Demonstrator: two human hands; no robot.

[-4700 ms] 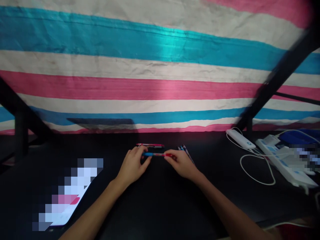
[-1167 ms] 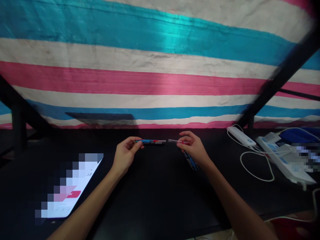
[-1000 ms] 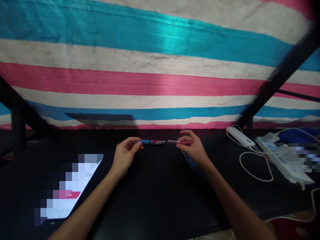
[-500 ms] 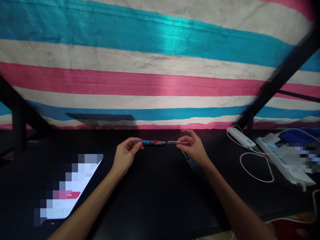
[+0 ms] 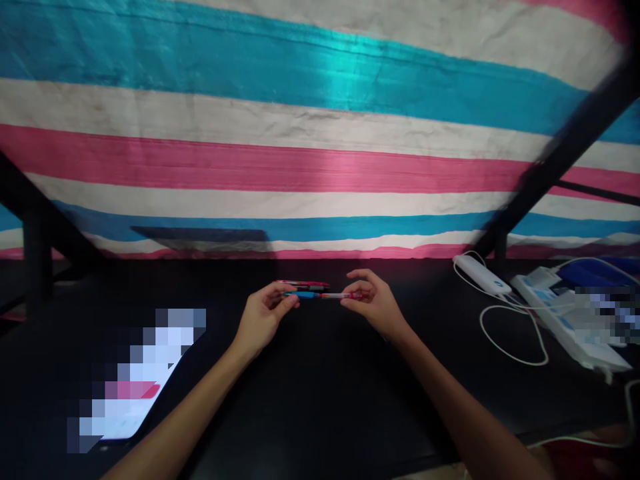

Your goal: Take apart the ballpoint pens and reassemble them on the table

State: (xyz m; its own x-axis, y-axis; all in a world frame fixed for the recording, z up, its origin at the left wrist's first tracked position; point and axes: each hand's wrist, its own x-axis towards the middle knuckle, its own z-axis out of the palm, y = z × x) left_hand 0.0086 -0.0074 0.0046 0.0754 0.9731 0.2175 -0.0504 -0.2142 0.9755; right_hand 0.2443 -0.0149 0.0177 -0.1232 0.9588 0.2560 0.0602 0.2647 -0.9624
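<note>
Over the black table (image 5: 310,400) my left hand (image 5: 263,320) pinches the blue end of a pen (image 5: 320,295). My right hand (image 5: 375,303) pinches the pen's clear and red end. The two parts meet in one line between my hands, held level just above the table. Another pen (image 5: 303,285), red and dark, lies on the table right behind it.
A lit phone (image 5: 135,380) lies at the front left. At the right are a white power bank (image 5: 483,275) with a white cable (image 5: 510,333) and a white power strip (image 5: 570,320). A striped pink, blue and white cloth (image 5: 300,133) hangs behind, with black frame bars (image 5: 550,160).
Earlier the pen was in two parts held apart, one in each hand. My hands have come together and lower, and the parts now join in one line.
</note>
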